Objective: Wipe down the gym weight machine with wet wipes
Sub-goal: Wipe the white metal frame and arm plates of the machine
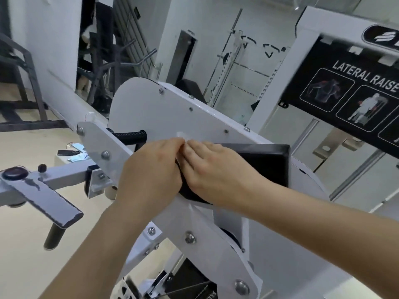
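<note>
The white weight machine (172,113) fills the middle of the view, with a black pad (263,162) bolted to its side plate. My left hand (151,171) and my right hand (213,167) meet over the pad's left end. Between their fingertips they pinch a small white wet wipe (181,155), of which only a thin sliver shows. My left fingers curl over it, and my right fingers lie across the pad toward them. The hands hide most of the wipe and the pad's left part.
A black ribbed handle (129,135) sticks out left of the hands. A grey adjusting arm with a black knob (15,172) reaches in from the left. A "LATERAL RAISE" placard (356,93) hangs at the right. A phone and blue packets (73,154) lie on the floor.
</note>
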Motion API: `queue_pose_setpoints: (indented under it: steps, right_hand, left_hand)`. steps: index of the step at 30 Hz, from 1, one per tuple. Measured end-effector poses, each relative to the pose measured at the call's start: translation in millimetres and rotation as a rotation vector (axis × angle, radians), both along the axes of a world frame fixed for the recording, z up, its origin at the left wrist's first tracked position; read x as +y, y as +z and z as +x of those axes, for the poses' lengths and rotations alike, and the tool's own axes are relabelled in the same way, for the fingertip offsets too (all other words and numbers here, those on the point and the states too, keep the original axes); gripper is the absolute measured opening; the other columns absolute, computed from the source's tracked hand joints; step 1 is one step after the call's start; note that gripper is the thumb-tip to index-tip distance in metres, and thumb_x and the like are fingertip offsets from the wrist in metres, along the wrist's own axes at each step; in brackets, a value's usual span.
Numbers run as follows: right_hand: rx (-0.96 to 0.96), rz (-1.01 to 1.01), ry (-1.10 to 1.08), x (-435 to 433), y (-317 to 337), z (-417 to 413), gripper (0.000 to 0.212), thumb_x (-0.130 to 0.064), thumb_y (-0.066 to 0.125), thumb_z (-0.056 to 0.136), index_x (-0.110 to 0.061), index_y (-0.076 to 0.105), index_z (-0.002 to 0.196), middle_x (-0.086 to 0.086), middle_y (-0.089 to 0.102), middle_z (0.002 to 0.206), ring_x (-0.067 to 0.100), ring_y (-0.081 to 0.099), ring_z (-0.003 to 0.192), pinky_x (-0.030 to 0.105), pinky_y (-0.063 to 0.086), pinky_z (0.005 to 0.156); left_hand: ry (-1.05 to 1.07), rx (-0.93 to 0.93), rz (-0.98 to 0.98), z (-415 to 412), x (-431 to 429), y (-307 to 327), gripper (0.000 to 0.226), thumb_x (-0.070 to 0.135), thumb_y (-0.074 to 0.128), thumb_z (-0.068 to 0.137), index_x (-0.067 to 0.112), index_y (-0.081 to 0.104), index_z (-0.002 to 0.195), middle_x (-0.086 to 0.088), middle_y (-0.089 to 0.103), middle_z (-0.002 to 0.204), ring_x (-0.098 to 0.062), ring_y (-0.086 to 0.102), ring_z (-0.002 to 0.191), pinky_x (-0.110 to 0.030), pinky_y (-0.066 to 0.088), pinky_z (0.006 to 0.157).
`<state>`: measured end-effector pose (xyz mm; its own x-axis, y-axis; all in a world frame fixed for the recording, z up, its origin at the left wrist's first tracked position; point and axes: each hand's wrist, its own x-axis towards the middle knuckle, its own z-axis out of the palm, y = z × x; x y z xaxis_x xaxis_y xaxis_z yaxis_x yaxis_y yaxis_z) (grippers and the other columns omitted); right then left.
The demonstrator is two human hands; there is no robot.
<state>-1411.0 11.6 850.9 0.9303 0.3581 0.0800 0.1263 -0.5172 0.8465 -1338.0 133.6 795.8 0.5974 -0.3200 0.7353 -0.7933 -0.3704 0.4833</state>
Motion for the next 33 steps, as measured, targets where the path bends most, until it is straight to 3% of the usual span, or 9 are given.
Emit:
queue_pose_setpoints:
  steps: [4,6,9,14,19,23,27,29,33]
  right_hand:
    - [0.145,-0.098,-0.014,-4.5,-8.0,-32.9,0.05,-0.017,0.03,0.092,0.003,0.062,0.126,0.024,0.06,0.13,0.039,0.052,0.128,0.048,0.038,0.111]
    - [0.227,-0.093,-0.043,-6.5,-12.3,-53.9,0.053,-0.025,0.033,0.092,-0.002,0.059,0.132,0.02,0.055,0.138,0.034,0.047,0.134,0.045,0.029,0.115]
    - [0.237,-0.017,-0.034,-10.1,-0.1,-60.3,0.057,-0.027,0.028,0.09,-0.005,0.059,0.132,0.015,0.055,0.139,0.027,0.048,0.134,0.044,0.031,0.115]
    - [0.088,-0.04,-0.092,5.2,0.6,-3.4,0.063,-0.028,0.02,0.087,-0.005,0.063,0.127,0.013,0.061,0.133,0.027,0.051,0.131,0.044,0.035,0.111]
    - [0.322,-0.14,-0.123,9.1,-4.6,-20.6,0.062,-0.029,0.013,0.095,-0.007,0.033,0.149,0.012,0.029,0.157,0.026,0.019,0.149,0.042,0.005,0.12]
    - [0.302,-0.131,-0.057,-12.0,18.3,-78.8,0.057,-0.028,0.029,0.092,-0.008,0.049,0.142,0.01,0.044,0.15,0.024,0.035,0.142,0.046,0.021,0.12]
    - [0.005,-0.1,-0.133,-10.1,36.3,-79.6,0.06,-0.037,0.034,0.097,-0.005,0.038,0.148,0.011,0.035,0.155,0.026,0.031,0.145,0.045,0.021,0.117]
    - [-0.089,-0.064,-0.135,-9.2,24.2,-80.2,0.055,-0.029,0.039,0.099,-0.003,0.038,0.148,0.014,0.035,0.155,0.028,0.03,0.145,0.045,0.021,0.118]
    - [0.034,-0.099,-0.072,-30.3,-7.1,-122.7,0.054,-0.029,0.041,0.1,-0.002,0.039,0.147,0.015,0.032,0.155,0.029,0.024,0.147,0.045,0.013,0.121]
  left_hand:
    - [-0.023,-0.068,0.006,-9.7,2.1,-13.2,0.044,0.017,0.031,0.077,0.015,0.071,0.096,-0.001,0.071,0.08,-0.027,0.065,0.072,-0.032,0.049,0.065]
    - [-0.028,-0.112,0.057,-12.1,3.1,-19.4,0.043,0.017,0.033,0.077,0.014,0.073,0.093,-0.002,0.073,0.084,-0.027,0.067,0.075,-0.036,0.046,0.073]
    - [-0.033,-0.125,0.056,-14.2,3.2,-24.9,0.043,0.014,0.035,0.075,0.014,0.073,0.096,-0.001,0.072,0.09,-0.026,0.067,0.08,-0.037,0.04,0.078]
    - [0.007,-0.003,-0.094,-11.0,3.6,-19.2,0.058,0.013,0.032,0.072,0.008,0.066,0.118,-0.008,0.07,0.106,-0.031,0.062,0.094,-0.039,0.047,0.082]
    - [0.021,-0.058,-0.036,-4.4,7.9,-29.8,0.043,0.014,0.035,0.078,0.009,0.072,0.1,-0.007,0.07,0.097,-0.033,0.062,0.089,-0.04,0.048,0.076]
    - [-0.006,-0.114,0.032,-6.4,7.2,-36.4,0.042,0.015,0.037,0.08,0.013,0.072,0.103,-0.003,0.071,0.1,-0.03,0.064,0.09,-0.04,0.04,0.085]
    - [0.003,-0.078,-0.001,-22.5,-7.7,-26.1,0.044,0.022,0.039,0.09,0.015,0.063,0.126,-0.004,0.064,0.126,-0.025,0.062,0.103,-0.041,0.037,0.096]
    - [-0.098,-0.032,-0.044,-31.4,-15.4,-17.0,0.047,0.026,0.038,0.093,0.011,0.055,0.135,-0.009,0.057,0.136,-0.024,0.055,0.114,-0.034,0.035,0.1]
    - [-0.285,0.039,-0.15,-50.2,-28.7,-12.9,0.049,0.031,0.037,0.098,0.016,0.045,0.143,-0.007,0.043,0.147,-0.021,0.04,0.133,-0.023,0.025,0.109]
